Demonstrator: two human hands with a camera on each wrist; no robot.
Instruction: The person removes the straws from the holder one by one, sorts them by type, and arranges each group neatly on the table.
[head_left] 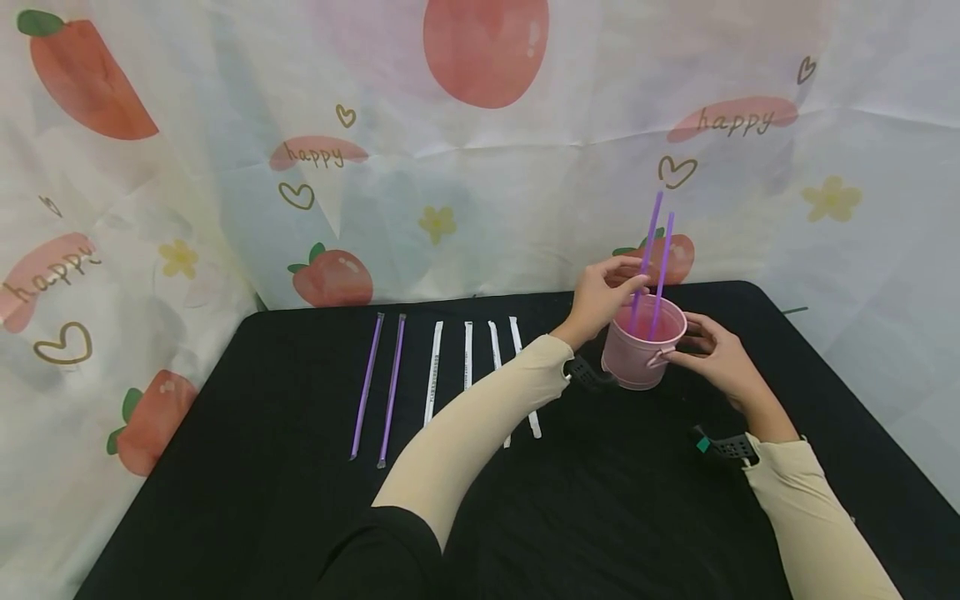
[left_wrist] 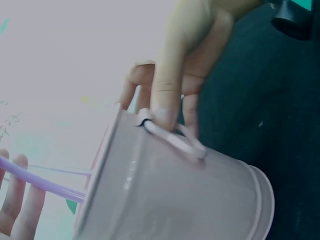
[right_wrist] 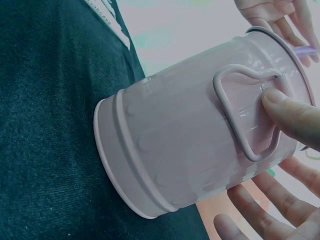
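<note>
A pink metal pail (head_left: 632, 365) with small side handles stands at the right of the black table. My right hand (head_left: 717, 360) grips its right side; in the right wrist view the thumb presses beside the wire handle (right_wrist: 223, 102), with the other fingers round the far side. Two purple straws stand in the pail, leaning slightly right. My left hand (head_left: 602, 293) is above the pail's left rim and pinches the left straw (head_left: 652, 221) low on its length. The right straw (head_left: 667, 250) is untouched. The straws' lower ends are hidden inside the pail.
Two more purple straws (head_left: 392, 392) lie on the black tablecloth (head_left: 247, 467) at the left. Several narrow white wrapped sticks (head_left: 433, 375) lie beside them, partly hidden by my left sleeve. A fruit-print curtain (head_left: 510, 192) hangs behind the table's back edge.
</note>
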